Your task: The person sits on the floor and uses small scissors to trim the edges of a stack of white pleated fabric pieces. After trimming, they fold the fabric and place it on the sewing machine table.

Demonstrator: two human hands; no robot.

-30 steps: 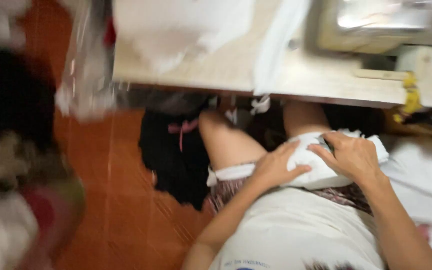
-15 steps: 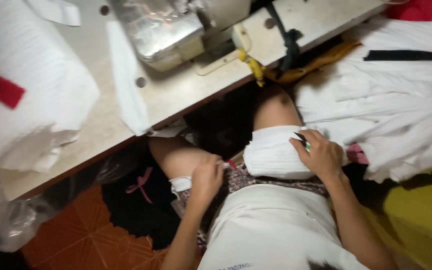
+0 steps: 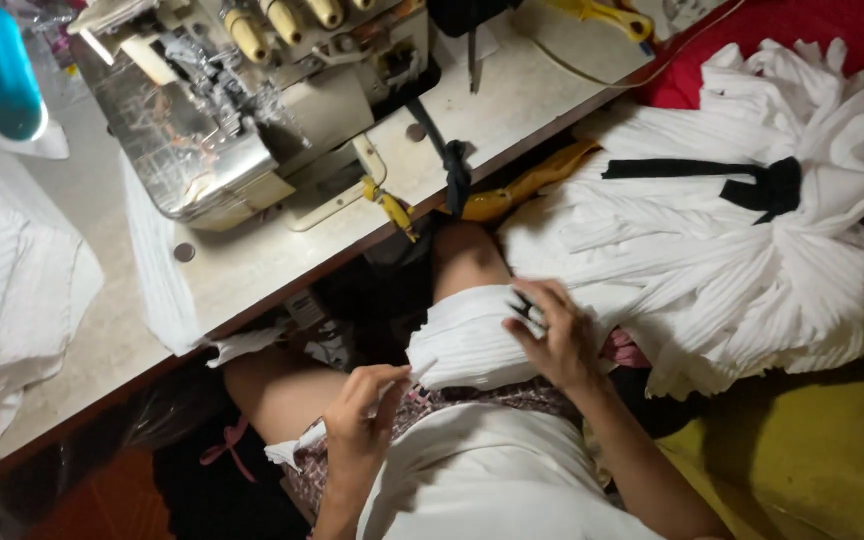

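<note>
A folded piece of white pleated cloth [image 3: 467, 340] lies on my lap. My right hand [image 3: 555, 335] rests on its right edge, fingers curled around a small dark tool, possibly thread snips [image 3: 524, 308]. My left hand [image 3: 362, 410] pinches the cloth's lower left corner between thumb and fingers. To the right lies a big heap of white pleated garments [image 3: 742, 250] with a black bow [image 3: 767, 185] on top.
A sewing machine [image 3: 252, 100] stands on the pale table [image 3: 252, 265] just beyond my knees. Folded white fabric [image 3: 12, 290] lies at the table's left, and a blue-topped object [image 3: 0, 70] at the far left. Yellow surface [image 3: 812, 460] at lower right, red cloth [image 3: 832, 35] at upper right.
The view has swung right and closer, from the floor to the sewing machine and the garment heap. My hands have stayed on the white cloth on my lap; the left moved to its corner.
</note>
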